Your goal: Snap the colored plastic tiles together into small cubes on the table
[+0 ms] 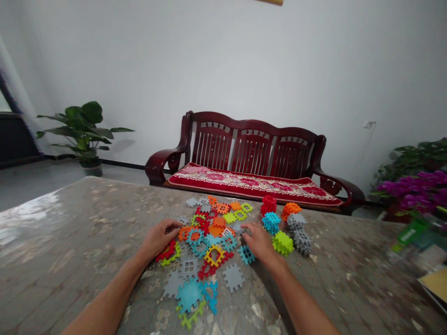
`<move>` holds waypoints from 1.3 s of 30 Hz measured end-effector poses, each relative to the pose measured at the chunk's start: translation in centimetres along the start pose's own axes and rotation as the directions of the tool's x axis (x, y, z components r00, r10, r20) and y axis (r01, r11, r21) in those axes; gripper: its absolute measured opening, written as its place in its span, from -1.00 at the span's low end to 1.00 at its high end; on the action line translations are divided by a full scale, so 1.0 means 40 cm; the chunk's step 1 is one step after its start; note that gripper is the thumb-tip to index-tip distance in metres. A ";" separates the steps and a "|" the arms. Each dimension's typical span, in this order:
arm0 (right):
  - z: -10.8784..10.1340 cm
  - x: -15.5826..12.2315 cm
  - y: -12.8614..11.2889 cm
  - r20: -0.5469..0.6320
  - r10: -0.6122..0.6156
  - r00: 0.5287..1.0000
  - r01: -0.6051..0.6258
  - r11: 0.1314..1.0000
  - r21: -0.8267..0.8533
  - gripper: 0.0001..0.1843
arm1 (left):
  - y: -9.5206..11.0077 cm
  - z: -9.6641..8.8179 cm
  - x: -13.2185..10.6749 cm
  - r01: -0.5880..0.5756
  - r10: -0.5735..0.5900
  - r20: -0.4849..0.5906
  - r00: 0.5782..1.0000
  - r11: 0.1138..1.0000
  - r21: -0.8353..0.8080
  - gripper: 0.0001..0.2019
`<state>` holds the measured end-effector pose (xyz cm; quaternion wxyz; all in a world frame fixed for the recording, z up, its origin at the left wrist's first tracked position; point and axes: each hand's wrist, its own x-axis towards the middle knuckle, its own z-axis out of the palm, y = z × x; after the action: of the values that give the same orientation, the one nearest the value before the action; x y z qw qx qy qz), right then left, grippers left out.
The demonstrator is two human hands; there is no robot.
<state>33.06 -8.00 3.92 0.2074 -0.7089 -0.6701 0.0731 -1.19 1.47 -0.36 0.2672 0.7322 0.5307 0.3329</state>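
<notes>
A loose pile of flat interlocking plastic puzzle pieces (217,231) with notched edges lies on the table. Orange, red, blue, grey, yellow and green ones are mixed, some with window-like cut-outs. At the pile's left edge is my left hand (161,239), its fingers loosely bent and apart, close to an orange piece (183,233) and just above red pieces (166,251). On the other side, my right hand (259,239) reaches in with fingers apart, the tips at a grey piece (238,227). A blue window piece (247,254) lies beneath that hand. Contact at the fingertips is unclear.
Right of my right hand stand colour-sorted stacks: red (268,205), blue (271,223), green (282,243), orange (291,210) and grey (299,237). Beyond the patterned table (87,232) is a wooden bench (251,149). Purple flowers (426,190) and blurred items are at the right.
</notes>
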 end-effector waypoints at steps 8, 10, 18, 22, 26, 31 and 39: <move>0.021 0.153 -0.009 -0.007 0.159 0.987 -0.159 0.975 -0.154 -0.50 | 0.013 -0.003 -0.006 0.027 -0.027 -0.019 0.999 1.000 0.006 -0.68; 0.022 0.170 -0.008 -0.007 0.191 0.982 -0.189 0.963 -0.193 -0.52 | 0.016 -0.002 -0.006 0.031 -0.030 -0.030 0.999 1.000 0.006 -0.69; 0.027 0.195 -0.016 0.030 0.228 0.973 -0.211 0.939 -0.273 -0.53 | 0.013 0.001 -0.003 0.025 -0.025 -0.027 0.999 0.999 0.028 -0.69; 0.034 0.191 -0.021 0.026 0.219 0.975 -0.202 0.935 -0.291 -0.55 | 0.003 0.004 -0.002 0.018 -0.018 -0.024 1.000 1.000 0.025 -0.69; 0.037 0.190 -0.021 0.009 0.236 0.972 -0.222 0.923 -0.313 -0.51 | -0.001 0.005 -0.002 0.020 -0.020 -0.025 1.000 1.000 0.022 -0.69; 0.034 0.192 -0.018 -0.007 0.228 0.974 -0.218 0.920 -0.325 -0.47 | 0.003 0.003 -0.003 0.023 -0.022 -0.031 0.999 0.999 0.026 -0.69; 0.039 0.196 -0.008 -0.006 0.235 0.972 -0.223 0.916 -0.332 -0.45 | 0.012 -0.002 -0.004 0.029 -0.028 -0.023 0.999 0.999 0.028 -0.69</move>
<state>32.87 -0.01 4.00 0.0640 -0.8058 -0.5887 -0.0043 -1.00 1.20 0.00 0.2553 0.7244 0.5487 0.3300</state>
